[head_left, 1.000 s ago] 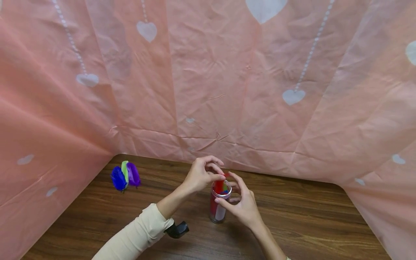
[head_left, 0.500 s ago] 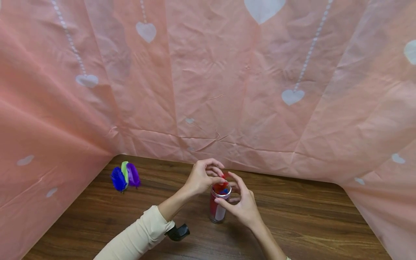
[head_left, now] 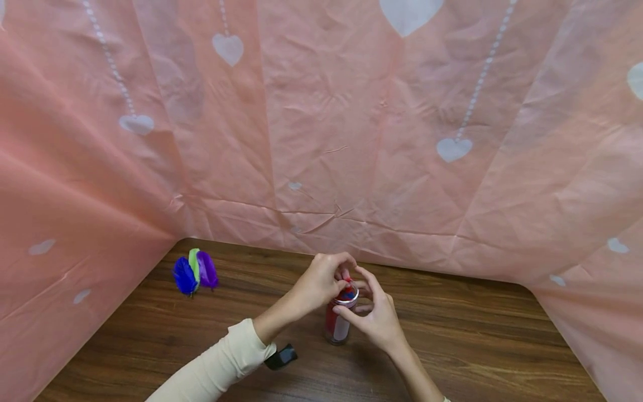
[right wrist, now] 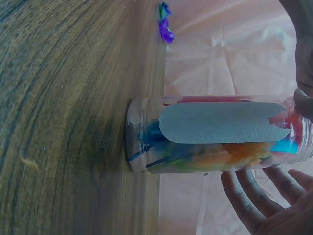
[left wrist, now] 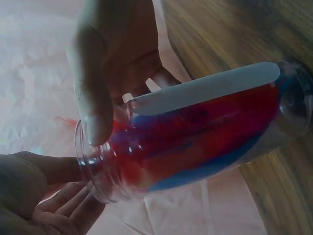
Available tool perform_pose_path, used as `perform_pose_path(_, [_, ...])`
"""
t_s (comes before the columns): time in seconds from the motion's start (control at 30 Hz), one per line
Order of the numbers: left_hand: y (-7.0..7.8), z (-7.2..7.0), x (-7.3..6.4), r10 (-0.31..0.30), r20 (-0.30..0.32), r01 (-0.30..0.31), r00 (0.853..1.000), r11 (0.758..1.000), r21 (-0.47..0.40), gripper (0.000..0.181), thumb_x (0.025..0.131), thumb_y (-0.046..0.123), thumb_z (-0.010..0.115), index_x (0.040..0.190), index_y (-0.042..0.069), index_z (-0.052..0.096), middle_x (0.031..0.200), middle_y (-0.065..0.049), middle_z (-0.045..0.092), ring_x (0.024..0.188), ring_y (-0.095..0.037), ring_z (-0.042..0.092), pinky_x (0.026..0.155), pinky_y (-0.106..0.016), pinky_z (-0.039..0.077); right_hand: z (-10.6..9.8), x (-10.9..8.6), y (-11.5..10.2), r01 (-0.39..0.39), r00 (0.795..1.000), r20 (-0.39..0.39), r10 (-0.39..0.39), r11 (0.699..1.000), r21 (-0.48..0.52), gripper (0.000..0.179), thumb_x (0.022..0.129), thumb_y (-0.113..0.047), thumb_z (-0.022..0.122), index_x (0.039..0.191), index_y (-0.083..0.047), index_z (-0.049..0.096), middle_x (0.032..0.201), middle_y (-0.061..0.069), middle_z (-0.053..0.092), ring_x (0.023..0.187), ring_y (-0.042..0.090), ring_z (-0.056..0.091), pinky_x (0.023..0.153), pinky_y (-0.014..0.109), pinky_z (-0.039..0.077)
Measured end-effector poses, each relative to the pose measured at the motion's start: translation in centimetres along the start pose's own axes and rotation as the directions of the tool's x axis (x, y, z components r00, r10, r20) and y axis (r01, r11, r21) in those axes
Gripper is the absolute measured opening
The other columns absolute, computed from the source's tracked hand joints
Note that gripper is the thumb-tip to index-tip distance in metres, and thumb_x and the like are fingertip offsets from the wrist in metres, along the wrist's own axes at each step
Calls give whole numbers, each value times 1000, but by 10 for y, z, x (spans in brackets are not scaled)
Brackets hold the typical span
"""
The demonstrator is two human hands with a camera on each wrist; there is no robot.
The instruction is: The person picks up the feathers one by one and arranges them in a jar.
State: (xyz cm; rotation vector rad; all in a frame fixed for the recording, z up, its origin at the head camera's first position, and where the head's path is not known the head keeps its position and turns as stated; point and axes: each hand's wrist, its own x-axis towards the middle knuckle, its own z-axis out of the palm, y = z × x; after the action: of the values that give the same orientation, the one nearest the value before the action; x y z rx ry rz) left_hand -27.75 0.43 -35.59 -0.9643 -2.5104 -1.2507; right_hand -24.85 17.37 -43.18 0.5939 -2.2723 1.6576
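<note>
A clear glass jar stands upright on the wooden table with a pale oblong label on its side. Red, blue and orange feathers fill its inside. My right hand holds the jar at its neck, thumb on the near side and fingers behind. Over the jar's mouth, my left hand pinches a red feather, mostly down in the jar with its tip at the rim. The left fingertips lie right at the rim, partly hidden behind the thumb.
Blue, light green and purple feathers lie together at the table's back left. A black device sits under my left wrist. Pink cloth with white hearts walls the table at the back and sides.
The red feather has sunk from standing above the rim into the jar. My left hand has shifted right and turned over the mouth. The right hand and jar stay in place.
</note>
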Motion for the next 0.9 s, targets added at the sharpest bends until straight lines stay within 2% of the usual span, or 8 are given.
perform_pose_path(0.13, [6,3,3,14,59,-22,998,991,134,31,82,-18,73,109,-2,69,74,-3,65,65,-7,55,58,-18,46,0,-1,0,-3,1000,-6,3,1000,7,82,77,-5,91,147,-3,48,110,14,74,95,28,74,71,31,63])
perform_pose_path(0.27, [10,7,4,40,105,-68,994,960,273,35,82,-19,71,111,0,66,72,-2,61,62,-8,51,54,-18,42,0,-1,1,4,1000,-9,-4,1000,-3,84,76,-2,91,148,-1,47,111,17,74,97,34,74,71,31,63])
perform_pose_path(0.37, [11,9,4,52,145,-97,988,942,323,37,84,-20,67,113,2,64,68,2,54,58,-8,46,49,-17,35,0,0,1,6,1000,-10,-7,1000,-16,83,75,1,90,146,-1,48,113,18,73,101,36,72,69,31,63])
perform_pose_path(0.47, [11,9,4,59,166,-108,984,945,307,39,85,-21,65,117,2,63,67,3,49,55,-7,41,46,-15,30,0,-1,2,1,1000,-8,-2,1000,-19,81,75,1,90,144,-2,49,114,19,73,104,33,71,69,30,63])
perform_pose_path(0.53, [10,8,4,63,166,-108,984,955,276,43,83,-21,66,120,1,64,68,2,52,55,-7,42,47,-15,31,0,-1,2,-2,1000,-6,2,1000,-17,80,75,1,90,144,-3,50,113,18,73,104,31,71,69,30,63])
perform_pose_path(0.73, [8,0,2,85,164,-111,983,982,155,53,78,-23,69,126,-2,62,78,-8,72,66,-10,62,55,-15,44,0,-1,1,4,1000,3,-4,1000,11,81,78,-4,91,147,-6,49,115,15,74,100,31,73,73,32,63])
perform_pose_path(0.9, [7,-8,2,85,156,-100,984,990,97,50,81,-22,69,127,-3,60,83,-9,75,73,-16,70,59,-16,50,0,-1,-1,1,1000,18,-2,1000,6,84,79,-7,90,150,-6,46,117,15,74,102,31,73,74,33,63])
